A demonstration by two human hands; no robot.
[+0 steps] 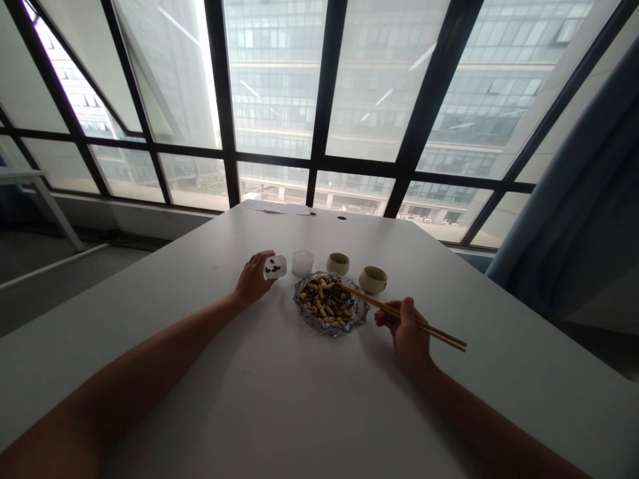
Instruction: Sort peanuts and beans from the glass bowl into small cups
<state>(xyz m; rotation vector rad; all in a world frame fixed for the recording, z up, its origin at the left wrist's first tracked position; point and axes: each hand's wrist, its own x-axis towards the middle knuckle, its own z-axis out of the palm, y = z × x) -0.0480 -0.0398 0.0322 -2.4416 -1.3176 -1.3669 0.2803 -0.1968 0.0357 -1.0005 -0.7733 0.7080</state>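
Observation:
My right hand (pixel 407 332) grips a pair of wooden chopsticks (pixel 429 326), whose tips reach into a clear, scalloped glass bowl (pixel 357 324). Peanuts in their shells (pixel 319 307) and darker seeds fill that bowl. On the left, my left hand (pixel 253 279) is closed around the side of a small white plastic cup (pixel 282 261) with several dark seeds inside. A second translucent white cup (pixel 302 263) stands just right of it, behind the bowl.
Two small greenish ceramic cups (pixel 338 263) stand behind and to the right of the glass bowl. White papers (pixel 277 208) lie at the far end of the white table (pixel 239 399). Windows rise beyond it, and a blue curtain (pixel 564 199) hangs at the right.

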